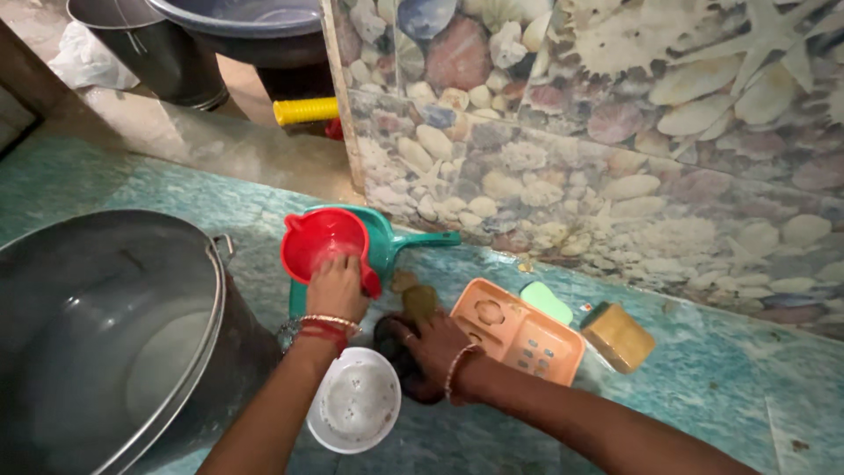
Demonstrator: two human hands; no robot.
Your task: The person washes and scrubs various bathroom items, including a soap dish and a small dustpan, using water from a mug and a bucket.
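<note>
My left hand [337, 288] grips the rim of a red plastic mug [323, 240], which sits tilted inside a teal mug with a long handle [413, 241]. My right hand [434, 345] presses down on a dark round object [396, 347] on the floor, with a brownish scrubber [418, 301] just beyond its fingers. A white round bowl [354, 400] lies between my two forearms.
A large steel pot [105, 334] stands at the left. An orange soap tray [519, 334], a green soap [546, 301] and a yellow-brown sponge block [618, 337] lie at the right. A shell-patterned wall [615, 132] rises behind, with dark buckets [176, 53] beyond.
</note>
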